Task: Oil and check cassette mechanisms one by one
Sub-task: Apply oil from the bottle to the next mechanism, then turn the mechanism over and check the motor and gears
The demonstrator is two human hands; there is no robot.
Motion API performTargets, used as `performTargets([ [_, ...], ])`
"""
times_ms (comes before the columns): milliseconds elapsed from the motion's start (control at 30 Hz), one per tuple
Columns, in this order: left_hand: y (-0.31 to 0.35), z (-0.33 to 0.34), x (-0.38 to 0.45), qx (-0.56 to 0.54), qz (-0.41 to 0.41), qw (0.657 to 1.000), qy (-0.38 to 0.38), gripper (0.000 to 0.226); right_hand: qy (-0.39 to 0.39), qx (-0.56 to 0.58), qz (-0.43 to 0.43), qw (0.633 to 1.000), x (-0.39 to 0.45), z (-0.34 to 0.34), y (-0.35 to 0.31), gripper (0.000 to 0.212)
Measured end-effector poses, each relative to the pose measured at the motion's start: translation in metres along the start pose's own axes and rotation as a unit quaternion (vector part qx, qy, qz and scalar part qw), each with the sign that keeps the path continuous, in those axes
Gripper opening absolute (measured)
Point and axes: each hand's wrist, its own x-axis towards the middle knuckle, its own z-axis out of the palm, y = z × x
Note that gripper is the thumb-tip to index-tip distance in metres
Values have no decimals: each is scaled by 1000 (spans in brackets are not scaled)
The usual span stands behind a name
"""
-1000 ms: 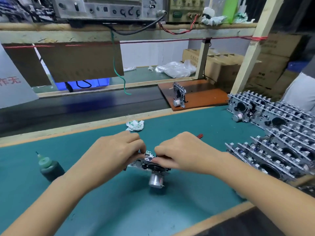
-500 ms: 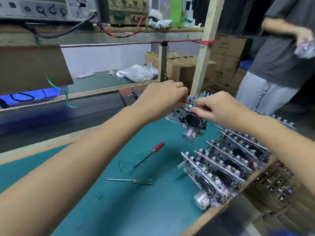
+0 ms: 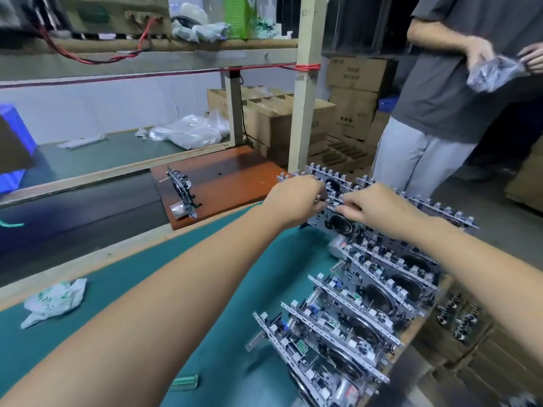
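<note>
One mechanism (image 3: pixel 183 195) stands alone on the brown board at the worktop's far edge. Left hand (image 3: pixel 293 199) and right hand (image 3: pixel 373 205) both pinch a cassette mechanism (image 3: pixel 338 221) over the far-right rows (image 3: pixel 352 318). Likely mid-batch; many remain.

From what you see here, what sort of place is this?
Probably a small electronics assembly workshop: rows of cassette mechanisms stand on a green workbench, test instruments sit on the shelf, and cardboard cartons are stacked behind.
</note>
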Motion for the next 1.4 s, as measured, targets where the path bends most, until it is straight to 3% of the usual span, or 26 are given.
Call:
performTargets([
  [133, 4, 15, -1, -32, 23, 997, -63, 34, -37, -57, 28, 997, -7, 3, 7, 45],
  [267, 7, 24, -2, -27, 26, 997, -68, 42, -55, -223, 44, 972, -5, 0, 0, 45],
  [367, 8, 23, -4, -14, 27, 996, -81, 46, -32, -247, 44, 968, -7, -4, -9, 41],
  [467, 8, 12, -20, -11, 22, 997, -70, 49, 10, -191, 38, 981, -12, -14, -34, 34],
  [567, 7, -12, -56, -27, 1, 1000, -5, 36, 37, -94, 21, 995, -22, -29, -75, 28],
  [833, -15, -61, -258, -87, -135, 984, 72, 19, 33, 120, -123, 985, -75, -45, -234, 19],
  [1133, -29, -71, -485, -111, -378, 906, 157, 14, -76, 232, -312, 918, -84, 7, -417, 14],
  [1333, -28, -95, -601, -16, -507, 839, 196, 30, -147, 290, -412, 851, -88, 25, -539, 11],
  [1400, -28, -107, -629, 26, -550, 808, 208, 24, -162, 306, -427, 835, -88, 30, -577, 14],
])
